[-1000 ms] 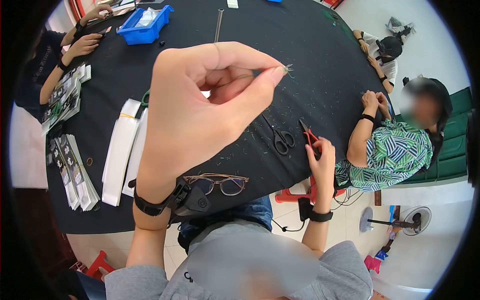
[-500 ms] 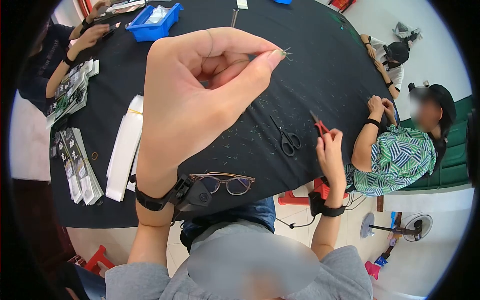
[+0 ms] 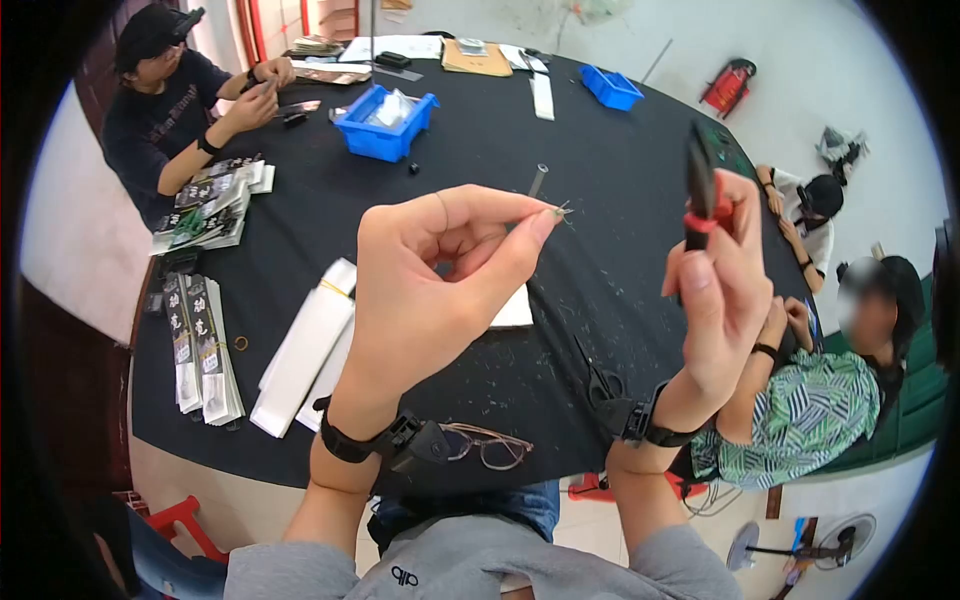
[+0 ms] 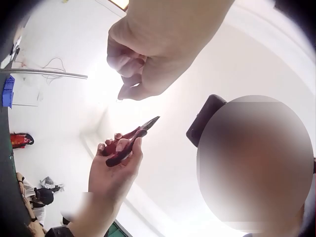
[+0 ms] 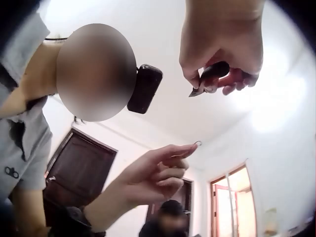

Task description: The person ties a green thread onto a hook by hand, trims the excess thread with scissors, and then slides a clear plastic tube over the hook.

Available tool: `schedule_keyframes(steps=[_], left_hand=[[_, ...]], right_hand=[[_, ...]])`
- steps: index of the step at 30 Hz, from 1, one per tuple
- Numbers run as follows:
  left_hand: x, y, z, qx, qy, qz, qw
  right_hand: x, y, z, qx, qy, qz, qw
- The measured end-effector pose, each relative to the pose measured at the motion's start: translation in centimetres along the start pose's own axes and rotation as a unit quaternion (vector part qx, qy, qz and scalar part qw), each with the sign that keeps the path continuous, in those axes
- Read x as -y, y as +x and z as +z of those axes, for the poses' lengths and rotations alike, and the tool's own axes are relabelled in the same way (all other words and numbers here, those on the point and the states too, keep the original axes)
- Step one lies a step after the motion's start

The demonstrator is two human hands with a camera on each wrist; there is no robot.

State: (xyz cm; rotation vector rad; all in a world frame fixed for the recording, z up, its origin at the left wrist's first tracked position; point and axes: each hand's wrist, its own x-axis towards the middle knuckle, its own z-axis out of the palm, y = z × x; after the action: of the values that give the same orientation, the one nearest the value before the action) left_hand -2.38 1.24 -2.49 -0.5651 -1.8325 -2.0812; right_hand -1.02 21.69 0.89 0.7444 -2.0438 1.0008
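Note:
My left hand point(image 3: 440, 285) pinches a tiny item with thin green thread ends point(image 3: 563, 211) between thumb and index finger; a fine thread loops over the index finger. In the right wrist view a small curved piece point(image 5: 198, 143) shows at the left fingertips. My right hand point(image 3: 725, 290) grips red-and-black handled cutters point(image 3: 700, 200), raised with the blades pointing up, to the right of the left hand. The left wrist view shows the cutters point(image 4: 129, 144) in the right hand, apart from the pinched item.
Black scissors point(image 3: 600, 385), glasses point(image 3: 490, 445), white strips point(image 3: 305, 350) and printed packets point(image 3: 205, 345) lie on the black table point(image 3: 470, 130). Blue bins point(image 3: 385, 125) stand farther back. One person sits at the left, others at the right. Green thread scraps dot the cloth.
My right hand has lifted the red-handled cutters from the table up to the left hand's height. The head view has tilted up, showing more of the far table; the left hand keeps its pinch.

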Motion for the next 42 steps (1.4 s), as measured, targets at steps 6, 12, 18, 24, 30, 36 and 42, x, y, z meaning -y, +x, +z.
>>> schedule_keyframes(steps=[6,12,18,24,30,36,42], left_hand=[[-0.5,0.4,-0.6,-0.047,0.007,-0.007,0.999],[-0.3,0.5,-0.1,-0.064,0.017,-0.019,0.998],[0.5,0.7,0.3,-0.068,0.039,-0.043,0.996],[0.7,0.9,0.7,-0.065,0.012,-0.067,0.996],[0.6,0.9,0.6,-0.055,-0.001,-0.073,0.996],[0.7,0.9,0.6,-0.059,-0.003,-0.063,0.996],[0.9,0.9,0.7,-0.069,-0.025,-0.064,0.995]], right_hand=[[-1.9,0.3,1.8,0.045,0.002,-0.045,0.998],[-3.7,0.3,1.4,0.080,-0.015,-0.040,0.996],[-4.1,0.1,0.9,0.107,-0.041,-0.033,0.993],[-4.2,0.5,1.2,0.171,-0.070,-0.047,0.982],[-4.3,0.4,1.3,0.163,-0.077,-0.035,0.983],[-4.1,0.2,1.3,0.154,-0.015,0.021,0.988],[-4.4,0.3,1.2,0.155,-0.048,-0.021,0.987]])
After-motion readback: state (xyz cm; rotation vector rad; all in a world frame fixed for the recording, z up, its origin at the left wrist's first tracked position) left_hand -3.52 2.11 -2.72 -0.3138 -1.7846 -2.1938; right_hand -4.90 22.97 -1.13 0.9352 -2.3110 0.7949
